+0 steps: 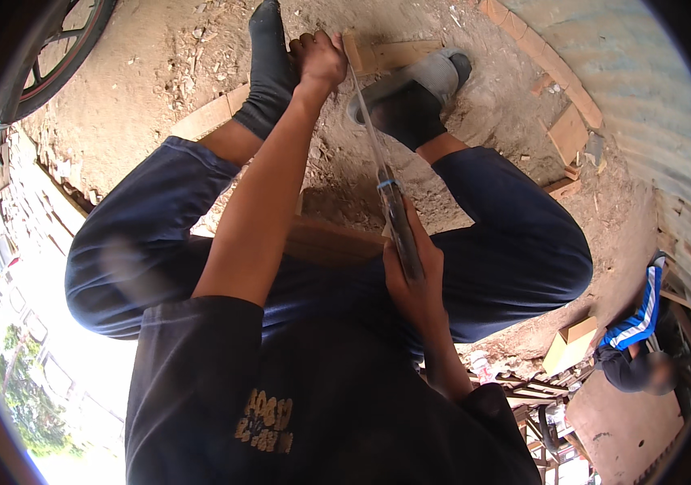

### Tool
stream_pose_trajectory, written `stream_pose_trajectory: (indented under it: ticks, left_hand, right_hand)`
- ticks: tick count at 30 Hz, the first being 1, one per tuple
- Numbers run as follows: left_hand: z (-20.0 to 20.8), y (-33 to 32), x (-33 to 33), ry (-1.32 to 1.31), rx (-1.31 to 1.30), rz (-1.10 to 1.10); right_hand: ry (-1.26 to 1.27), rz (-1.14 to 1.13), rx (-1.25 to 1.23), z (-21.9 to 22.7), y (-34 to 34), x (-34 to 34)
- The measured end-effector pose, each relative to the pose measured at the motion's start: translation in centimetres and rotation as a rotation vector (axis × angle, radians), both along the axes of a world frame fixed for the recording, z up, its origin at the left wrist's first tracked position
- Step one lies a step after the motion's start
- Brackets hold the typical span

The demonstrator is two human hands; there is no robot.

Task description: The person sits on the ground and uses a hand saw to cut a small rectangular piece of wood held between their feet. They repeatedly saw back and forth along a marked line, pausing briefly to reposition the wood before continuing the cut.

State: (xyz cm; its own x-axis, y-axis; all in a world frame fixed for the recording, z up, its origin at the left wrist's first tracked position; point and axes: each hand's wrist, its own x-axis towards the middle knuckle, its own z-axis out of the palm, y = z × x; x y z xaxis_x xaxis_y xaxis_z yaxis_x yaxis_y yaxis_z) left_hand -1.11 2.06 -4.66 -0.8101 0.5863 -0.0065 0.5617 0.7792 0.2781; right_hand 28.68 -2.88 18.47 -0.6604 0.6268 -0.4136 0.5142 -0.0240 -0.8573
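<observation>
- Handsaw (pixel 401 228) is gripped by its dark handle in R hand (pixel 415 271), fingers wrapped shut around it; blade (pixel 368 121) is pointed away from the body, btwn the two feet.
- L hand (pixel 319 61) is held at far end of the L arm, just beside the sock foot (pixel 271 77), fingers curled; whether wood is grasped can't be told, as the underside is hidden.
- Pale plank (pixel 212 115) is partly covered by the sock foot, on the ground.
- Wood block (pixel 359 52) is seen just R of L hand, nr blade tip; if it's joined to the plank is unclear, approx. only.
- R foot is shod in a grey slipper (pixel 436 78), nr the block.
- Bike-type wheel (pixel 66 61) is seen top L; corrugated sheet (pixel 644 105) is stood along R side.
- Another person (pixel 635 343), in blue/white trousers, is seen lower R.
</observation>
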Motion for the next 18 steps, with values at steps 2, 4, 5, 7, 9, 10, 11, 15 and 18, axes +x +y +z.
stream_pose_trajectory:
  ticks: [2, 4, 5, 7, 9, 10, 11, 15, 18]
  left_hand:
    - [0.0, 0.0, -0.3, -0.042, -0.031, -0.003]
    - [0.1, 0.0, -0.5, -0.064, -0.044, -0.011]
    - [0.3, 0.0, -0.6, -0.080, -0.054, -0.007]
    - [0.4, 0.0, -0.2, -0.121, -0.070, 0.001]
    - [0.7, 0.2, -0.6, -0.134, -0.110, 0.002]
    - [0.7, 0.2, -0.7, -0.138, -0.132, 0.008]
    - [0.6, 0.1, -0.6, -0.152, -0.126, 0.015]
    - [1.5, 0.8, -0.4, -0.193, -0.140, 0.016]
    - [0.3, 0.2, -0.4, -0.153, -0.111, 0.007]
  right_hand:
    - [0.012, 0.005, 0.012, -0.5, 0.2, -0.7]
    - [-0.009, 0.017, 0.049, 0.1, 0.0, -0.4]
    - [-0.017, 0.022, 0.067, 0.3, -0.1, -0.2]
    - [0.015, 0.023, 0.078, 0.4, -0.1, 0.6]
    - [0.034, 0.016, 0.057, 0.2, 0.1, 0.4]
    - [0.043, 0.014, 0.027, -0.1, 0.7, -0.4]
    - [0.038, 0.018, 0.019, 0.1, 0.8, -0.5]
    - [-0.001, 0.024, 0.049, 1.5, 0.8, 0.0]
    - [-0.013, 0.032, 0.005, 2.7, 1.0, -0.1]
